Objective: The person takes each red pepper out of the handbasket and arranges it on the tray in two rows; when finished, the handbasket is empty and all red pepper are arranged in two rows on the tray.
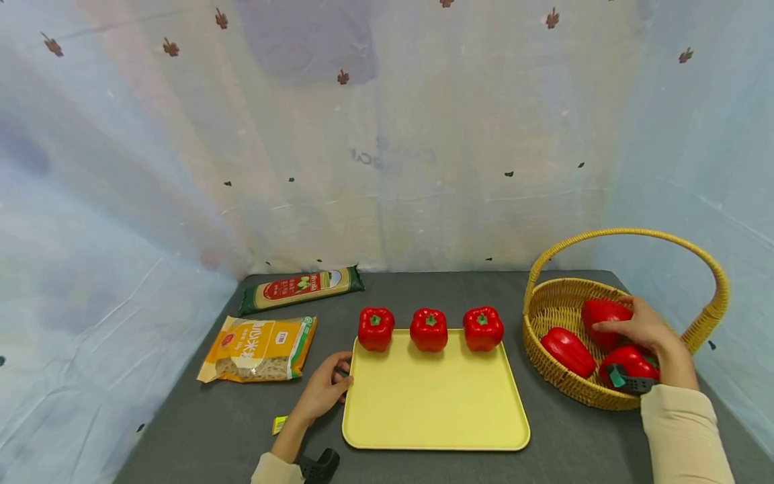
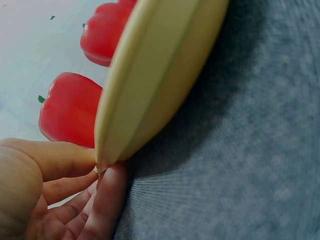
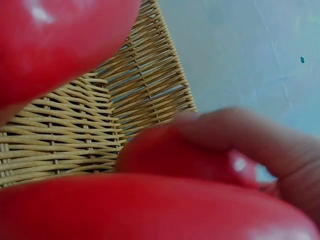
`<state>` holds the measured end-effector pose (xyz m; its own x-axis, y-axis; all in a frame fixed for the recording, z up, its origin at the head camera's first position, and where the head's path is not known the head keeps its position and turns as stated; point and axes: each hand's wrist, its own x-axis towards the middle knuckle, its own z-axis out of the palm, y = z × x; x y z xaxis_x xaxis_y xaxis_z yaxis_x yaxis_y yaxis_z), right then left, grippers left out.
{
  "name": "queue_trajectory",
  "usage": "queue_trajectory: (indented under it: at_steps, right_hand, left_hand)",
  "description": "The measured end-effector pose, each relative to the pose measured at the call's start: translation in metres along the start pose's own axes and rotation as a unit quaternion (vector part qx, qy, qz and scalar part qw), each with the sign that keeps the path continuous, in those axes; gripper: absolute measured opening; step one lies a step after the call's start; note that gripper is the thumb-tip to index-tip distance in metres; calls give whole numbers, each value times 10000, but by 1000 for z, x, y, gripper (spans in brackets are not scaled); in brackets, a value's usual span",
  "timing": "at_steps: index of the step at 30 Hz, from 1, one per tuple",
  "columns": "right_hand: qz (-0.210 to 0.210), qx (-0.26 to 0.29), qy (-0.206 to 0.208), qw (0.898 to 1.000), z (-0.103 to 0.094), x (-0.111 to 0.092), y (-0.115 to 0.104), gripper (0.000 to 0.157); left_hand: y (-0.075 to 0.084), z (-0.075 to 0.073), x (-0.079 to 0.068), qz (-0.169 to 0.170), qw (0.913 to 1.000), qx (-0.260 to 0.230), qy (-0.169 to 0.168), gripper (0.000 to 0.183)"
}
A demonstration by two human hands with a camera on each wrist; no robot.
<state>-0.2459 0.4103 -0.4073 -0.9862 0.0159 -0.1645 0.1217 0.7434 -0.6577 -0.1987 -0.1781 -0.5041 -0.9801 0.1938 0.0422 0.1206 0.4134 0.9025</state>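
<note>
The left rim of a yellow rectangular tray (image 1: 435, 403) is pinched between thumb and fingers by the left hand (image 1: 326, 386), while a glossy red bell pepper (image 1: 601, 314) is grasped by the right hand (image 1: 646, 331) inside a woven wicker basket (image 1: 547, 366) with a tall hooped handle. Two more red peppers (image 1: 568, 351) are nestled beside it. Along the tray's far edge, three green-stemmed red peppers (image 1: 429, 329) are lined up, spaced apart. Farther left, an orange-and-clear noodle bag (image 1: 260, 349) and a long green-and-gold packet (image 1: 302, 289) are laid on the dark grey worktop (image 1: 242, 423), backed by pale sheeting (image 1: 423, 134).
</note>
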Motion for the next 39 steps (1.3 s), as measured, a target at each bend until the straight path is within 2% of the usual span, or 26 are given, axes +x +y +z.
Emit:
queue_trajectory:
  at_steps: [5,10,13,18,22,23,27,30,34,39]
  right_hand:
    - [-612,358,449,9965,1,-3,-9,90]
    - [-1002,372,736,9915,1,-10,-25,85]
    - [-1275,370,896,9871,1,-18,-34,81]
    - [-1845,452,1140,9752,8,-35,-51,74]
    - [-2176,670,1080,9677,18,-49,-68,75]
    - [-2237,726,1066,9661,22,-52,-72,76]
    - [-2524,836,1012,9587,38,-60,-89,79]
    - [-2853,911,1061,9482,54,-62,-101,81]
    - [-3243,1155,985,9337,78,-59,-118,82]
    - [-3473,1358,699,9252,114,-52,-137,81]
  left_hand:
    - [-1,0,0,-22,10000,-25,7,43]
    - [1,0,-1,-12,9999,-31,112,44]
    - [9,0,-4,-31,9999,42,162,44]
    - [32,-2,-13,-41,10000,53,59,43]
    - [40,-4,-17,-25,10000,-22,-15,42]
    - [39,-4,-16,-20,10000,-32,-24,42]
    - [16,-2,-8,32,10000,-53,9,43]
    - [0,0,-2,75,9999,-39,67,44]
    - [-2,0,0,53,10000,-33,59,43]
    - [-1,0,1,-42,10000,-25,-21,43]
